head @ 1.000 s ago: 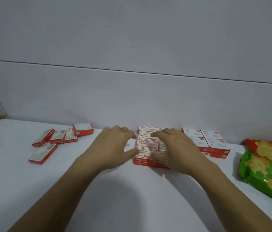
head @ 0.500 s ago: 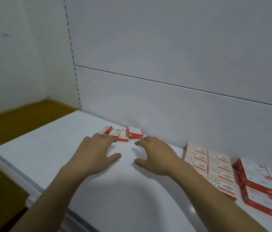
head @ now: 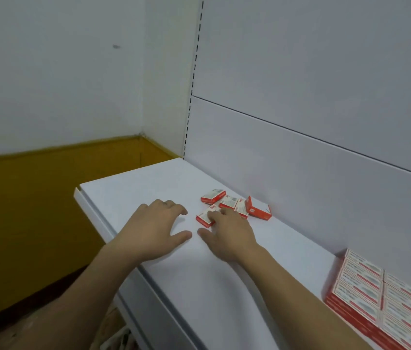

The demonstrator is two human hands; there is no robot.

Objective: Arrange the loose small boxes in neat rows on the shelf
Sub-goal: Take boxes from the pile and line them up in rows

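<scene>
Several loose small red-and-white boxes [head: 234,205] lie scattered on the white shelf [head: 148,183] near its back panel. One of them [head: 258,210] stands tilted on edge at the right of the cluster. My right hand [head: 227,231] reaches over the nearest loose box [head: 203,218], its fingertips touching the box top. Just left of it, my left hand [head: 156,228] hovers over the shelf with fingers spread, holding nothing. A neat block of the same boxes [head: 381,299] sits in rows at the lower right.
The shelf's left end and front edge [head: 93,213] drop off to a yellow-brown floor [head: 22,210]. A white back panel [head: 300,160] rises directly behind the boxes. White walls stand to the left.
Both hands left the neat block and moved left to the loose cluster. My right hand now touches the nearest loose box. The view swung left, so the neat block sits at the lower right.
</scene>
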